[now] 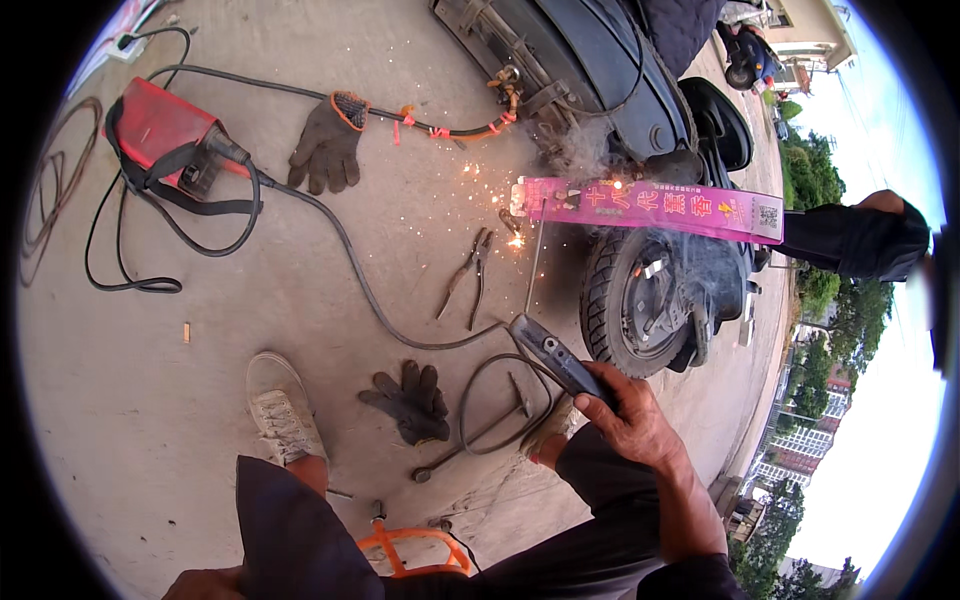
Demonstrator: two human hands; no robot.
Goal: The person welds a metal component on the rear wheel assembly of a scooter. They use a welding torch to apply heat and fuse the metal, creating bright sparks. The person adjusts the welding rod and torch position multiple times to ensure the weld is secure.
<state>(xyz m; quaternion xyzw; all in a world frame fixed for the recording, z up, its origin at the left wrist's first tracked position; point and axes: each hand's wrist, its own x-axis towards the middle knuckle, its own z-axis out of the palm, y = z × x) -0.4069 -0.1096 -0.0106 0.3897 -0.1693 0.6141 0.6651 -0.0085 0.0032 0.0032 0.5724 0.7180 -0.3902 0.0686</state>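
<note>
My right hand is wrapped round a dark welding electrode holder. From its tip a thin welding rod reaches up toward the scooter, where sparks and smoke rise. A long pink printed cardboard piece lies across the view above the scooter's rear wheel, partly hiding the sparking spot. Only a bit of my left hand shows at the lower edge beside my knee, its fingers hidden. Pliers lie on the ground left of the rod.
A red welding machine with black cables stands at the left. Two dark work gloves, a hammer and an orange frame are on the concrete. A cable clamp grips the scooter. Another person's dark sleeve shows at right.
</note>
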